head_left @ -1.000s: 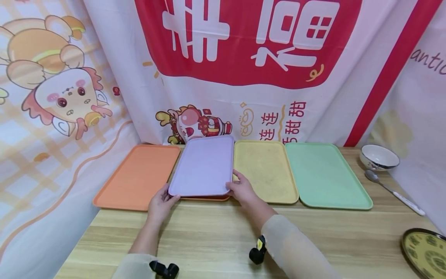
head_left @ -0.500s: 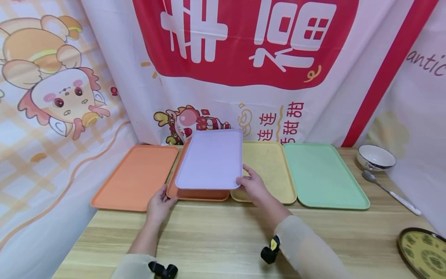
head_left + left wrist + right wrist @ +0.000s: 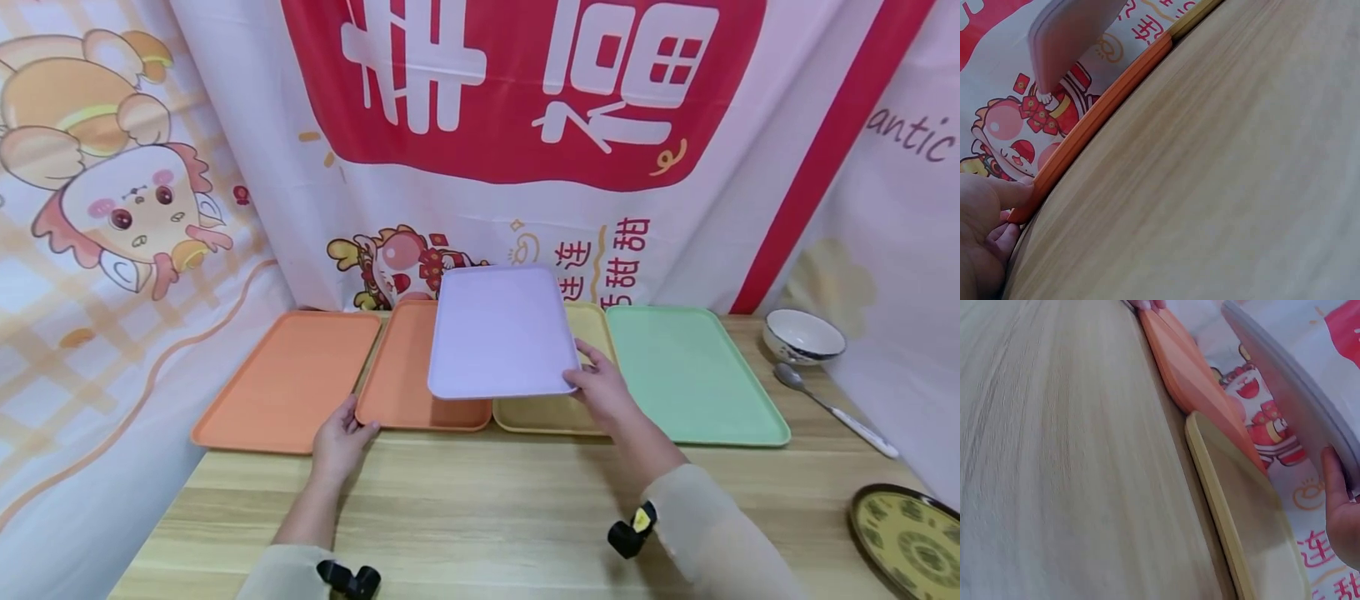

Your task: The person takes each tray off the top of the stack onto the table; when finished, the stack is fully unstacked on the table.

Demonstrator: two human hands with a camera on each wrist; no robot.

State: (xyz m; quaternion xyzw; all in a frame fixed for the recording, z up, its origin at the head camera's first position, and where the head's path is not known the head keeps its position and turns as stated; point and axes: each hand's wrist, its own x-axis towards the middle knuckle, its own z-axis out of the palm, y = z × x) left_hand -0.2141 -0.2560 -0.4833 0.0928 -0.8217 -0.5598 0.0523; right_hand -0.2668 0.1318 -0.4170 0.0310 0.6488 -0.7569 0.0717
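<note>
My right hand grips the right front corner of a lavender tray, held raised above the table. It overlaps part of an orange tray and hides much of a yellow tray. In the right wrist view a gap shows between the lavender tray and the yellow tray. My left hand pinches the near left corner of that orange tray, which lies on the table. The left wrist view shows the thumb against the orange tray's rim.
Another orange tray lies at the far left, a green tray right of the yellow one. A white bowl, a spoon and a patterned round plate stand along the right. Printed cloth hangs behind the table.
My right hand has lifted the lavender tray off the orange one and carried it right, over the yellow tray. My left hand has let go of the lavender tray and stays at the orange tray's corner.
</note>
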